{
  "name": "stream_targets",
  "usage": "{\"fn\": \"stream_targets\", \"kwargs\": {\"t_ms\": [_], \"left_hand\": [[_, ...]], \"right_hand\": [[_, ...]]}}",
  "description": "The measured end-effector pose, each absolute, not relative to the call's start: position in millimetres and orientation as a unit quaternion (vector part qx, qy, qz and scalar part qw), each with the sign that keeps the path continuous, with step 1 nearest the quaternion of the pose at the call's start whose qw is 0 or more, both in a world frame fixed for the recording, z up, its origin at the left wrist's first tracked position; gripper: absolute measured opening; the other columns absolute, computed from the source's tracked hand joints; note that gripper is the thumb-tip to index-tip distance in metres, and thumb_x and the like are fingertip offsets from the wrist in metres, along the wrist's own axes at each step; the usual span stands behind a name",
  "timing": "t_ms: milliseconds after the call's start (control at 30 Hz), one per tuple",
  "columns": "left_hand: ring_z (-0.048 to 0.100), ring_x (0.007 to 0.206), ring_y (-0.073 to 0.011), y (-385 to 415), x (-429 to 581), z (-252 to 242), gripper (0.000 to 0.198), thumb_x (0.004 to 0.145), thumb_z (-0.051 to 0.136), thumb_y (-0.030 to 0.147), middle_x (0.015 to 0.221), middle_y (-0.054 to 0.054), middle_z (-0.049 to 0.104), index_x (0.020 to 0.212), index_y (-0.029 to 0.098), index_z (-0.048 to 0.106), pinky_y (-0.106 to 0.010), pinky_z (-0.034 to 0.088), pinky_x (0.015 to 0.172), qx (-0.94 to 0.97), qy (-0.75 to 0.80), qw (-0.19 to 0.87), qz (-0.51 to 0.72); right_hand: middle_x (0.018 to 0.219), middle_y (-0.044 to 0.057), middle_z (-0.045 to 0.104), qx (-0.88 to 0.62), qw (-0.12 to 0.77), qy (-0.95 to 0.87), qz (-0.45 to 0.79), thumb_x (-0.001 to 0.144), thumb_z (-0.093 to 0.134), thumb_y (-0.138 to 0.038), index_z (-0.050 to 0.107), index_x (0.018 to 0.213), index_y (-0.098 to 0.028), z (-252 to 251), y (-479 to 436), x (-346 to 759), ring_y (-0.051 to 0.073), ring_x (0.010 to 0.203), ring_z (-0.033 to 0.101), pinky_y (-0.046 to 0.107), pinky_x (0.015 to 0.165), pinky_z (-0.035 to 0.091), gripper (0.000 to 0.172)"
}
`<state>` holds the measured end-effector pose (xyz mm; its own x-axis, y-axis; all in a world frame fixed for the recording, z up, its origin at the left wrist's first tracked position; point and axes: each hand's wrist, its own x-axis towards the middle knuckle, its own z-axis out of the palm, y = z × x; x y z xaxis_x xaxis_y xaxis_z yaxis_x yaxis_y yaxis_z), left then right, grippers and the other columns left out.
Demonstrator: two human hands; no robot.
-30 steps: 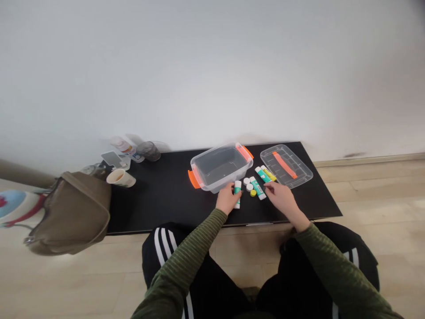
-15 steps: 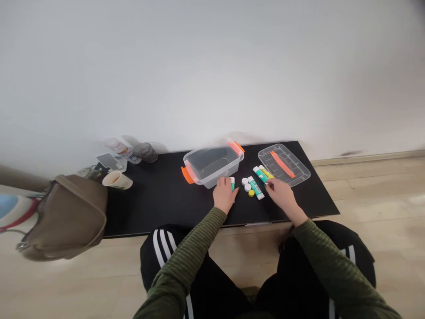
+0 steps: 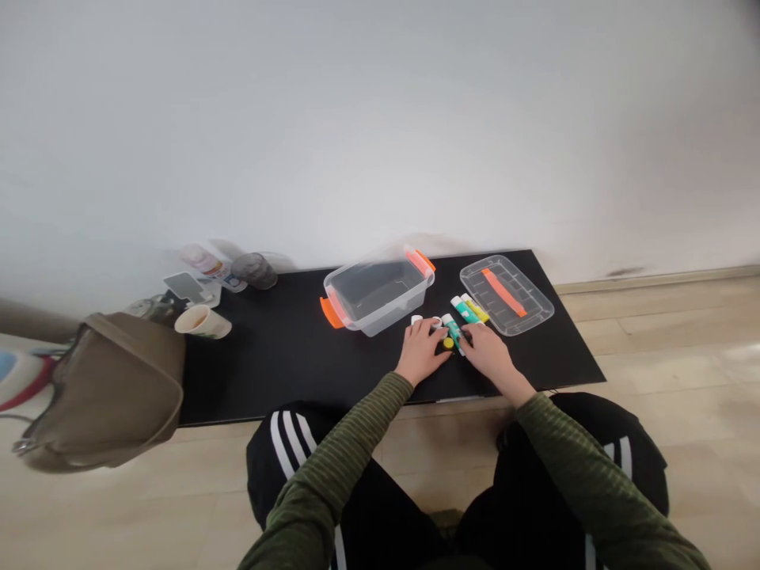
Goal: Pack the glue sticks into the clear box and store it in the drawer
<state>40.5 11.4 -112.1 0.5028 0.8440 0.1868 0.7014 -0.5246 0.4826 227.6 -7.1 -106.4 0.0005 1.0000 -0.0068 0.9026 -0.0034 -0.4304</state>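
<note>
Left hand: the left hand [image 3: 423, 354] was wrapped around a teal-and-white glue stick just in front of the box a second ago. It has since slid right, to the middle of the frame. Its fingers are stretched forward and a little spread, with the tips at the white caps [image 3: 436, 321].
Right hand: the right hand [image 3: 487, 354] has drawn in towards the left hand. Its fingers are bent at the near end of the teal glue stick [image 3: 454, 332]. Whether they pinch the stick cannot be told.
Meaning: both hands now meet over the loose caps and sticks, so the work seems to have moved from the single stick to that cluster.
Held stick: it is no longer clearly in view. A white end [image 3: 416, 320] past the left fingertips may belong to it.
Other sticks: two short, smooth plastic cylinders, one teal [image 3: 461, 308] and one yellow [image 3: 478, 312]. They lie side by side between the hands and the lid.
Yellow cap: a small round disc [image 3: 448, 343] between the two hands.
Box: a clear, glossy plastic box [image 3: 377, 293] with rounded corners and orange latches. It stands just above the left hand, and nothing shows inside it.
Lid: a flat, ribbed, transparent lid [image 3: 522, 309] with an orange strip, right of centre.
Tabletop: a matte black, smooth tabletop [image 3: 285, 356].
Left side: a soft olive bag [image 3: 100, 392], a paper cup [image 3: 199, 321], a bottle [image 3: 205, 261] and a dark glass [image 3: 254, 271].
</note>
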Motion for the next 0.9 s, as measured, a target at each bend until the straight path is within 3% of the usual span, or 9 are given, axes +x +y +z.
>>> {"fn": "stream_targets", "kwargs": {"t_ms": [100, 267, 600, 767, 900], "left_hand": [[0.041, 0.125, -0.0319, 13.3, 37.3, -113.8, 0.051, 0.076, 0.072, 0.024, 0.135, -0.01, 0.051, 0.125, 0.026, 0.059, -0.046, 0.035, 0.098, 0.854, 0.452, 0.166, 0.196], [0.044, 0.12, -0.029, 14.7, 35.0, -116.1, 0.04, 0.083, 0.057, 0.008, 0.13, -0.01, 0.053, 0.12, 0.023, 0.06, -0.042, 0.039, 0.091, 0.854, 0.465, 0.124, 0.197], [0.048, 0.114, -0.0258, 18.9, 30.9, -108.9, 0.024, 0.084, 0.061, 0.013, 0.121, -0.008, 0.058, 0.107, 0.022, 0.059, -0.04, 0.041, 0.089, 0.841, 0.489, 0.115, 0.203], [0.053, 0.113, -0.0248, 23.8, 24.7, -96.8, 0.022, 0.081, 0.064, 0.012, 0.117, -0.008, 0.062, 0.101, 0.021, 0.059, -0.041, 0.04, 0.098, 0.757, 0.512, 0.237, 0.33], [0.062, 0.1, -0.0202, 24.4, 20.4, -93.6, 0.024, 0.078, 0.07, 0.02, 0.105, -0.007, 0.067, 0.1, 0.019, 0.059, -0.04, 0.044, 0.097, 0.564, 0.489, 0.464, 0.477]], "right_hand": [[0.111, 0.011, 0.066, -0.69, 0.144, -0.692, 0.155, 0.091, 0.053, -0.033, 0.063, 0.113, -0.018, -107.0, -7.0, 225.8, 0.023, 0.103, 0.062, 0.03, 0.081, 0.046, 0.028], [0.115, 0.012, 0.065, -0.699, 0.119, -0.692, 0.137, 0.09, 0.053, -0.032, 0.061, 0.117, -0.018, -105.4, -5.5, 223.6, 0.026, 0.11, 0.059, 0.03, 0.08, 0.046, 0.031], [0.109, 0.012, 0.065, -0.707, 0.06, -0.697, 0.105, 0.092, 0.051, -0.035, 0.065, 0.106, -0.019, -100.8, -5.9, 218.4, 0.026, 0.109, 0.057, 0.03, 0.076, 0.045, 0.026], [0.104, 0.012, 0.067, -0.723, 0.104, -0.667, 0.146, 0.092, 0.051, -0.037, 0.067, 0.102, -0.019, -96.5, -4.7, 222.1, 0.025, 0.096, 0.064, 0.032, 0.075, 0.045, 0.026], [0.092, 0.009, 0.07, -0.707, 0.223, -0.641, 0.2, 0.087, 0.055, -0.035, 0.069, 0.097, -0.02, -88.1, -6.7, 226.8, 0.023, 0.083, 0.064, 0.033, 0.074, 0.046, 0.023]]}}
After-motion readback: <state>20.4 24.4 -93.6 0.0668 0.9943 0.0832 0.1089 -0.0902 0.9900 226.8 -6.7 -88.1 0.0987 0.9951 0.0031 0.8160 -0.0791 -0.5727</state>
